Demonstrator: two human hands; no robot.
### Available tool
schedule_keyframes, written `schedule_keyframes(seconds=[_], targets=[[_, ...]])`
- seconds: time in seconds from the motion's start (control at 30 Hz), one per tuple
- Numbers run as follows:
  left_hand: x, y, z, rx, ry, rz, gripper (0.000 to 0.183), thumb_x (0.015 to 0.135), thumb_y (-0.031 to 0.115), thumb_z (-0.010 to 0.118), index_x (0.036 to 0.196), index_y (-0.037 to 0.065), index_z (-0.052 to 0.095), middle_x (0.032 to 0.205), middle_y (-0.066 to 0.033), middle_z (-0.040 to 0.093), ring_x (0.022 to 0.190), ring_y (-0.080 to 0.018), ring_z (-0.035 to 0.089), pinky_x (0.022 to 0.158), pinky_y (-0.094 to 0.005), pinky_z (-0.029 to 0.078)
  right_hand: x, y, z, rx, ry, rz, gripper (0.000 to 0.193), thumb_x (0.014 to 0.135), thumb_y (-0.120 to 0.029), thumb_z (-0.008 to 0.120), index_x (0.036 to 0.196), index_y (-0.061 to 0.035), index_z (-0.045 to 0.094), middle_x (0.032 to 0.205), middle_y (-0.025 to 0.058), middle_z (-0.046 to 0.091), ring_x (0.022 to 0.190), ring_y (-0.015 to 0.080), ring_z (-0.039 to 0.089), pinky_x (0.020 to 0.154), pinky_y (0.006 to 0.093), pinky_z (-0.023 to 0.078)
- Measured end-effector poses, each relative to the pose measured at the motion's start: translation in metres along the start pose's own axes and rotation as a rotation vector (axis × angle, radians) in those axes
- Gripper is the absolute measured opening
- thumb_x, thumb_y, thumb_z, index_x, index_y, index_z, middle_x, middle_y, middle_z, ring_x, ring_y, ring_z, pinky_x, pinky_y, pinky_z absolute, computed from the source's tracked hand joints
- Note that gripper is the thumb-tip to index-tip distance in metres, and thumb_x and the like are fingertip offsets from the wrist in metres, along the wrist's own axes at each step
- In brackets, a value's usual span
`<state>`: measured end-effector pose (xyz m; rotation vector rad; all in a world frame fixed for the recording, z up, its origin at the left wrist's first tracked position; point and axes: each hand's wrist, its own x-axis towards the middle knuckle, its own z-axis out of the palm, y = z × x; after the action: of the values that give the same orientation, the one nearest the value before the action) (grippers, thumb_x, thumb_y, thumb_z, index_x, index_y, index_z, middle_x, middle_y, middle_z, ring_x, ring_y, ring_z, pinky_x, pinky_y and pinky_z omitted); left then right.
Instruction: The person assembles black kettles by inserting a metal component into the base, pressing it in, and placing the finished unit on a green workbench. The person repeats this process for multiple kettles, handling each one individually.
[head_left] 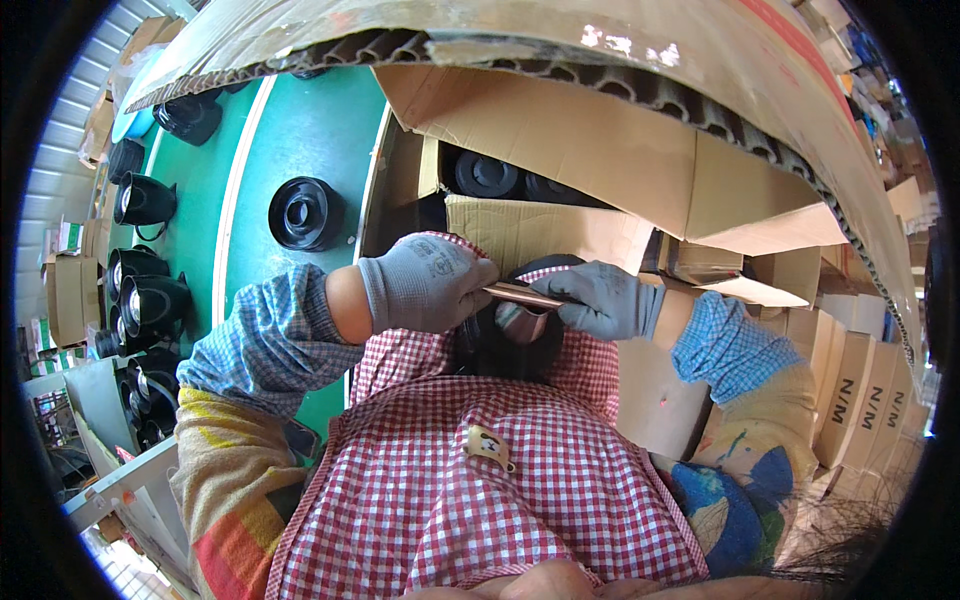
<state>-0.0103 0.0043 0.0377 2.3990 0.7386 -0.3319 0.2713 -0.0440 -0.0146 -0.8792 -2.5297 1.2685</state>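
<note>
In front of my lap, both gloved hands hold a thin, flat, brownish strip (525,295) edge-on between them. My left hand (425,283), in a grey glove, has its fingers closed on the strip's left end. On its right end, my right hand (607,300) pinches it between thumb and fingers. Just under the strip shows a shiny, coppery-brown curved piece (521,323); whether the two are joined, I cannot tell. Behind and below them is a dark black shape (510,355) between my knees, partly hidden by the hands and the checked apron.
A round black ringed part (304,214) lies on the green table (262,130) to the left. Several black pot-like housings (153,305) line its far left side. An open carton (545,225) holding black round parts stands ahead. A large cardboard flap (560,30) arches overhead; stacked cartons (845,400) stand right.
</note>
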Motion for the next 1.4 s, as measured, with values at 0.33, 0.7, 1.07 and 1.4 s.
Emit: schedule_keyframes(seconds=[0.33, 0.7, 1.07, 1.4], targets=[[0.047, -0.058, 0.047, -0.322, 0.221, 0.045, 0.039, 0.098, 0.035, 0.052, 0.099, 0.002, 0.074, 0.087, -0.0222, 0.071, 0.084, -0.0396, 0.069, 0.078, -0.0463, 0.055, 0.012, 0.005, 0.036, -0.13, 0.161, -0.048, 0.074, 0.098, -0.046, 0.055, 0.159, -0.0126, 0.031, 0.162, 0.0237, 0.028, 0.147, 0.0449, 0.029, 0.121, 0.0545, 0.021], [0.114, -0.087, 0.083, -0.513, 0.638, 0.149, 0.033, 0.099, 0.031, 0.055, 0.113, 0.004, 0.067, 0.105, -0.0189, 0.07, 0.097, -0.0358, 0.066, 0.091, -0.0423, 0.051, 0.027, -0.011, 0.054, 0.813, 0.3, -0.043, 0.077, 0.107, -0.055, 0.032, 0.162, -0.0045, 0.013, 0.166, 0.0181, 0.021, 0.153, 0.0289, 0.023, 0.122, 0.0367, 0.021], [0.056, 0.062, 0.101, 0.027, 0.79, 0.563, 0.03, 0.085, 0.043, 0.073, 0.099, 0.017, 0.066, 0.097, -0.0034, 0.062, 0.09, -0.0238, 0.059, 0.076, -0.0404, 0.047, 0.036, -0.009, 0.023, 1.272, 0.152, 0.038, 0.102, 0.089, -0.085, 0.029, 0.16, -0.0115, 0.031, 0.157, 0.0193, 0.041, 0.142, 0.0332, 0.041, 0.119, 0.0455, 0.03], [0.055, 0.055, 0.085, -0.197, 0.648, 0.624, 0.022, 0.089, 0.036, 0.065, 0.079, 0.016, 0.064, 0.076, -0.003, 0.062, 0.072, -0.0239, 0.06, 0.067, -0.0403, 0.047, 0.101, 0.074, 0.063, 0.633, 0.429, -0.136, 0.047, 0.108, -0.041, 0.042, 0.099, -0.0017, 0.065, 0.081, 0.0095, 0.067, 0.084, 0.0223, 0.066, 0.094, 0.0345, 0.048]])
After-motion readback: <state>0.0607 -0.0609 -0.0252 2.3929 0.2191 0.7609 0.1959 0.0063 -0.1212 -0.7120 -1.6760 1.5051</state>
